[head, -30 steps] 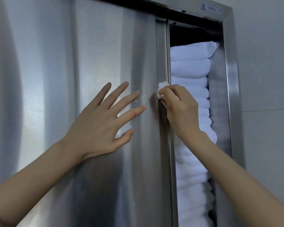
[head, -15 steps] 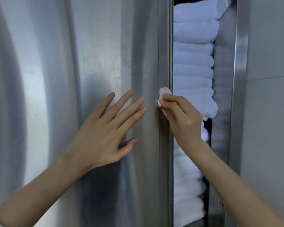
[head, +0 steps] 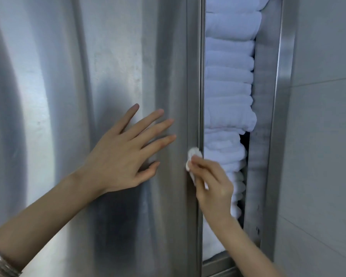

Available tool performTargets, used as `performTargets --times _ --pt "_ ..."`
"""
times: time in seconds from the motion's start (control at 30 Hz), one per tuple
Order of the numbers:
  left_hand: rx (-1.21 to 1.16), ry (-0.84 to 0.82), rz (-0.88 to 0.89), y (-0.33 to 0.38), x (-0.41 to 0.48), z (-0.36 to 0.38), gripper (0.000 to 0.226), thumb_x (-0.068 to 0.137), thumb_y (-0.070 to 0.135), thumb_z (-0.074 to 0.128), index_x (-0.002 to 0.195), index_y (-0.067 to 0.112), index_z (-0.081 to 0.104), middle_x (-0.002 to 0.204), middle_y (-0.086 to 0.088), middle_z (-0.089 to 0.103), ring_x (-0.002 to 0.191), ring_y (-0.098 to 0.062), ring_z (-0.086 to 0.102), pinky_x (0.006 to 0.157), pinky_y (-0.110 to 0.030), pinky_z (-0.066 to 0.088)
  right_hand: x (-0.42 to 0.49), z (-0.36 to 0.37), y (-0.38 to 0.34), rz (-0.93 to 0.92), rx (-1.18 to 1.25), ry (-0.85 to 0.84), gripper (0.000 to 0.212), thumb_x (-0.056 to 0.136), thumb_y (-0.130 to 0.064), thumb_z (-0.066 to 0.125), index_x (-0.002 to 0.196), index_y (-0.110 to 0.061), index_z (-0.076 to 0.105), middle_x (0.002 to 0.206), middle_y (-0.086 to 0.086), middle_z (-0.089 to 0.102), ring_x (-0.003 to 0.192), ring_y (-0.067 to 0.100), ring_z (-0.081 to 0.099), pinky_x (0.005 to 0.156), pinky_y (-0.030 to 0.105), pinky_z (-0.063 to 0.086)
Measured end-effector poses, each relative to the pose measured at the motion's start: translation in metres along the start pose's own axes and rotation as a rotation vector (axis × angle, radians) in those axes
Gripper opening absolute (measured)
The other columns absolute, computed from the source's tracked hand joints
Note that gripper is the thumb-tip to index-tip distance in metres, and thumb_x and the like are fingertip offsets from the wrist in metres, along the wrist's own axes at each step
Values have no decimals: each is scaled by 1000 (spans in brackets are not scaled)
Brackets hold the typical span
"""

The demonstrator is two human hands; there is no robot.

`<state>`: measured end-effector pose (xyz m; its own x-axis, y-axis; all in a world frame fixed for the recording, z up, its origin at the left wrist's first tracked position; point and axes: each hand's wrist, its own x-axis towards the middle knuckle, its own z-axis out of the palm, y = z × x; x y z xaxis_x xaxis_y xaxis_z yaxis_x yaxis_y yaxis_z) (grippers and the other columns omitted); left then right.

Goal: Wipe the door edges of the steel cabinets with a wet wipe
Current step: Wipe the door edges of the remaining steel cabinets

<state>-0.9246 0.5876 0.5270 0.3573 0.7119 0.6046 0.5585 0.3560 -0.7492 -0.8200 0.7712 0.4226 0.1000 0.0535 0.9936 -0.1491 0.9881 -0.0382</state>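
A brushed steel cabinet door (head: 108, 76) fills the left and middle of the head view. Its vertical right edge (head: 194, 76) runs from top to bottom. My right hand (head: 212, 182) pinches a small crumpled white wet wipe (head: 192, 158) and holds it against that edge, low in the frame. My left hand (head: 126, 154) lies flat on the door face with fingers spread and straight, just left of the edge.
Behind the door gap stands a tall stack of folded white towels (head: 228, 86). The steel cabinet frame (head: 278, 96) borders the gap on the right, its bottom rail (head: 214, 264) below. A grey tiled wall (head: 328, 136) lies further right.
My right hand has slid the wipe down the door edge, and the view has dropped with it. My left hand has stayed flat on the door, shifting down a little.
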Motion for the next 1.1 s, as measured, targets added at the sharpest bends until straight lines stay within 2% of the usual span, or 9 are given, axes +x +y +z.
performTargets --times 0.07,0.17,0.3,0.43,0.57,0.77,0.93,1.0,1.1 --pt "-13 -5 -24 8 -1 1 58 90 39 45 140 10 51 153 -11 37 146 -29 26 116 -59 20 -28 -12 -3 -41 -19 -87 9 83 1 67 89 4 73 93 14 69 84 23 66 80 26 53" --pt "-18 -23 -39 23 -7 5 63 89 39 45 143 6 46 153 -11 37 147 -28 24 117 -58 18 -3 -17 -2 -78 -22 -165 5 81 1 69 82 2 74 88 13 70 78 25 67 72 30 54" --pt "-47 -36 -41 49 -21 13 65 88 39 47 144 7 44 155 -11 34 147 -30 21 119 -56 13 57 -2 -3 0 -13 -47 7 77 4 68 77 -1 73 85 10 71 79 23 67 75 26 51" --pt "-39 -62 -85 67 -33 19 70 88 38 47 148 6 36 159 -12 26 149 -29 17 120 -53 11 5 7 -13 161 -14 103 18 74 11 67 84 -2 74 88 8 70 86 16 65 77 23 52" --pt "-12 -71 -98 69 -33 22 70 88 38 45 149 4 34 159 -13 23 149 -30 16 120 -53 11 -48 -3 -21 182 -26 63 17 73 12 66 79 -1 74 84 7 71 82 14 64 73 22 52" --pt "-17 -55 -96 69 -34 24 71 89 38 45 149 3 32 159 -15 23 149 -31 15 119 -55 12 31 10 -13 146 -17 88 14 78 4 62 79 -5 74 81 5 71 77 20 67 69 28 53" --pt "-7 -65 -102 70 -33 23 69 89 37 44 149 4 33 159 -14 23 149 -31 15 119 -55 13 -52 0 -21 264 -63 117 15 77 7 63 77 -3 73 80 6 71 80 13 64 75 17 50" --pt "-3 -72 -107 70 -33 22 69 89 37 44 149 4 33 159 -14 23 149 -31 16 119 -55 12 -80 -5 -31 321 -80 106 18 76 10 61 73 -3 73 77 6 70 76 14 64 74 17 51" --pt "-7 -80 -106 72 -33 21 70 88 37 44 149 5 34 159 -13 23 149 -30 16 120 -55 12 -48 -1 -29 318 -54 84 19 78 -2 54 72 -4 72 76 6 70 71 19 65 67 23 51"
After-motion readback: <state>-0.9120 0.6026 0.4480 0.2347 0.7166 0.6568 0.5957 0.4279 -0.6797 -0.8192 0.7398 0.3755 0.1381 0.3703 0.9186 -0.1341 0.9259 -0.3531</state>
